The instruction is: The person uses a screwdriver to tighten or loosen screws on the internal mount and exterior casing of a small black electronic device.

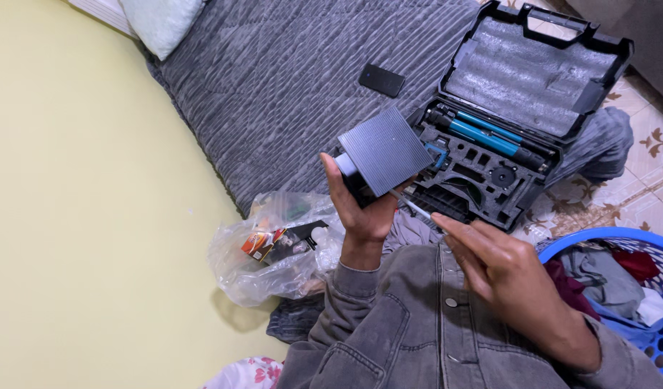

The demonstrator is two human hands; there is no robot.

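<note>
The left hand (362,209) is raised with its palm toward the camera and is wrapped around a dark, boxy device (380,155) with a ribbed grey square face and a pale round end showing at its left; the thumb lies up the left side and the fingers curl behind. The right hand (501,270) sits nearer and to the right, its fingers pinched narrowly around a thin screwdriver (412,206) whose metal shaft points up and left, the tip reaching the lower edge of the device. Both wrists come out of grey denim jacket sleeves (418,331). Just beyond the device, on the far right, an open black tool case (519,108) lies with its foam-lined lid tipped back; blue-handled tools (483,133) rest in the upper slots of its tray. A small black flat rectangle (381,79) lies on the grey quilted mattress (288,79) to the left of the case. Near left of the hands, a crumpled clear plastic bag (267,252) holds an orange-and-black packet. A blue laundry basket (634,288) with clothes stands at the near right on the patterned tiled floor, and a pale pillow (159,21) sits far left.
</note>
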